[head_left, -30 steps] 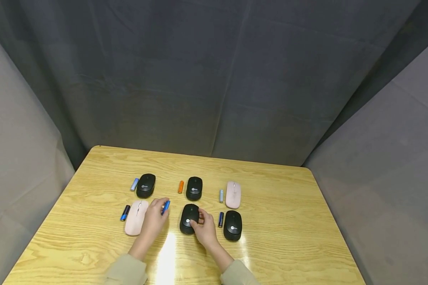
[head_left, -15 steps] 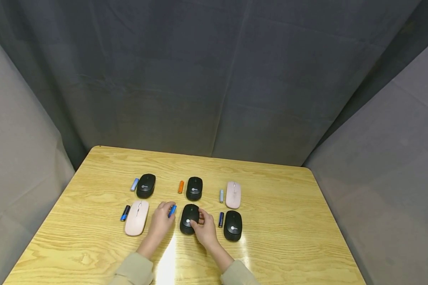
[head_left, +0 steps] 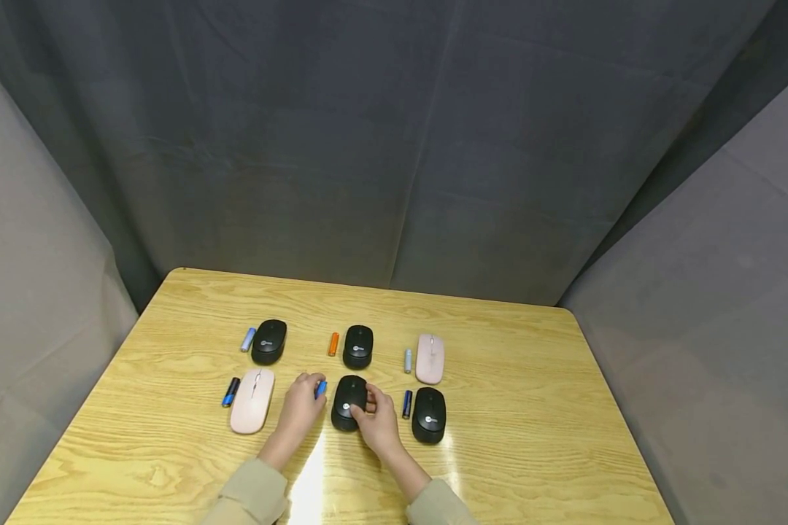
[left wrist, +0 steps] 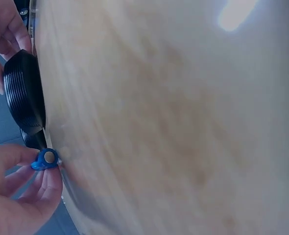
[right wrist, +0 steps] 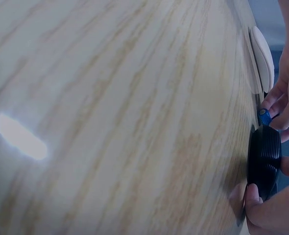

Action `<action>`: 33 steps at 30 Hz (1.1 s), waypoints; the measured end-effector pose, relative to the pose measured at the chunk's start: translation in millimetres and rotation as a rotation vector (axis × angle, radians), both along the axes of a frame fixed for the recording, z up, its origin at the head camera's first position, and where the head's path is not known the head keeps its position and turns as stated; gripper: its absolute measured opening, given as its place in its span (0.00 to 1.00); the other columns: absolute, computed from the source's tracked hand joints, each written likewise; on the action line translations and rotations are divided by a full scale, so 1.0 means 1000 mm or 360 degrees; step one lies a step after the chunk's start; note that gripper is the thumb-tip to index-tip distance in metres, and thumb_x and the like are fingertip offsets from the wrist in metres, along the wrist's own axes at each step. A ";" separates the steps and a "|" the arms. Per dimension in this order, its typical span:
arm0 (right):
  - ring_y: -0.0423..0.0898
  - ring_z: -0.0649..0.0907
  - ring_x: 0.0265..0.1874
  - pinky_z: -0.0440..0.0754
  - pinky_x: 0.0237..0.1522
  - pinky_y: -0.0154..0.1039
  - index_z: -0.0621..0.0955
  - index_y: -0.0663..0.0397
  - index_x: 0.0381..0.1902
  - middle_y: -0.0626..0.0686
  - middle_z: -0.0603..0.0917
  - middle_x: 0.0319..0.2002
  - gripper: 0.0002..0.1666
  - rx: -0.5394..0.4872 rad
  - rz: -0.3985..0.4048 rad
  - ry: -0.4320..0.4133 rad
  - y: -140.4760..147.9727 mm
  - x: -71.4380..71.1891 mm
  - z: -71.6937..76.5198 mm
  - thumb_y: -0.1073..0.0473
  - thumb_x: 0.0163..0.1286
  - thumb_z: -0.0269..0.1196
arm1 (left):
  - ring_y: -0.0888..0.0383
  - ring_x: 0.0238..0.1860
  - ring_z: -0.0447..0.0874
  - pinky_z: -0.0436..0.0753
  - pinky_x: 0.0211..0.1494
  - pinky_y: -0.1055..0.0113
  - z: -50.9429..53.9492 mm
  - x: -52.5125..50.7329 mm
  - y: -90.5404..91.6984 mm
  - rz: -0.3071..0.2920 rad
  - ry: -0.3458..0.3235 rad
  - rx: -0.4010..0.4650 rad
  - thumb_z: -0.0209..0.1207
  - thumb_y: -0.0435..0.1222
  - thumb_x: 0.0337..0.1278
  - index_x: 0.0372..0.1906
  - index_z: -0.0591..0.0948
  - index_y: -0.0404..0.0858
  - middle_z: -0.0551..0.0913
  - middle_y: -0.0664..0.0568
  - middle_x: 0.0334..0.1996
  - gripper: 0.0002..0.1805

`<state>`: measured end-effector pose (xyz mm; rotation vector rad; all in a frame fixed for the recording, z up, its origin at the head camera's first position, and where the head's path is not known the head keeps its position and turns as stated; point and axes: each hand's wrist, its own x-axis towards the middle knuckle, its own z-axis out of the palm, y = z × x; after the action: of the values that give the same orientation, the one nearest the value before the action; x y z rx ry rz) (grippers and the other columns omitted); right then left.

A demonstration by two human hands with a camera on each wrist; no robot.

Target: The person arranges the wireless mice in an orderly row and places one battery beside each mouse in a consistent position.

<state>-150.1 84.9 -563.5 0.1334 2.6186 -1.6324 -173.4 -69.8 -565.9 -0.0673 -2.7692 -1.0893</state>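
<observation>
My left hand point(head_left: 300, 402) pinches a blue battery point(head_left: 321, 389) between thumb and fingers, just left of the middle front black mouse point(head_left: 348, 397). In the left wrist view the end of that battery point(left wrist: 49, 157) faces the camera, close to the table top. My right hand point(head_left: 379, 423) grips the same black mouse by its right side, the thumb near its rear and the fingers along its edge. That mouse point(right wrist: 264, 159) stands on the table in the right wrist view, its ribbed side showing. A small gap lies between battery and mouse in the head view.
Left of my left hand lies a pink mouse point(head_left: 252, 401) with a dark blue battery point(head_left: 230, 392). Behind are two black mice point(head_left: 269, 342), an orange battery point(head_left: 333, 344) and another pink mouse point(head_left: 430, 359). On the right sit a black mouse point(head_left: 429, 415) and a dark battery point(head_left: 407, 405).
My left hand has moved right with the blue battery, from beside the pink mouse to near the black mouse, slowing lately. The right hand and its mouse have stayed in place.
</observation>
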 end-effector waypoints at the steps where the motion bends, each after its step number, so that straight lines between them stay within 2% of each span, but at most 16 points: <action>1: 0.48 0.76 0.37 0.77 0.36 0.37 0.70 0.67 0.57 0.58 0.72 0.41 0.30 0.0000 0.0000 -0.0001 0.000 0.000 0.000 0.65 0.57 0.64 | 0.52 0.29 0.76 0.80 0.34 0.59 0.000 0.000 0.000 0.0001 -0.0012 -0.0004 0.62 0.25 0.40 0.40 0.80 0.29 0.76 0.44 0.29 0.15; 13: 0.49 0.76 0.37 0.77 0.36 0.36 0.71 0.67 0.56 0.59 0.73 0.40 0.30 -0.0010 0.0004 0.0030 0.000 0.001 -0.001 0.65 0.56 0.65 | 0.48 0.30 0.77 0.79 0.34 0.56 0.002 -0.009 0.000 -0.0026 -0.0096 -0.0067 0.61 0.24 0.36 0.35 0.81 0.28 0.77 0.42 0.28 0.13; 33: 0.48 0.76 0.38 0.77 0.36 0.36 0.71 0.66 0.57 0.58 0.73 0.41 0.30 -0.0017 -0.0007 -0.0005 0.000 -0.001 -0.002 0.64 0.56 0.65 | 0.49 0.30 0.76 0.79 0.34 0.56 0.004 -0.010 0.000 -0.0025 -0.0196 -0.0083 0.62 0.27 0.37 0.38 0.80 0.28 0.76 0.42 0.29 0.15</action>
<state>-150.7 85.3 -565.6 0.1412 2.6087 -1.6454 -183.7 -69.5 -561.6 -0.0296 -2.9110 -1.0594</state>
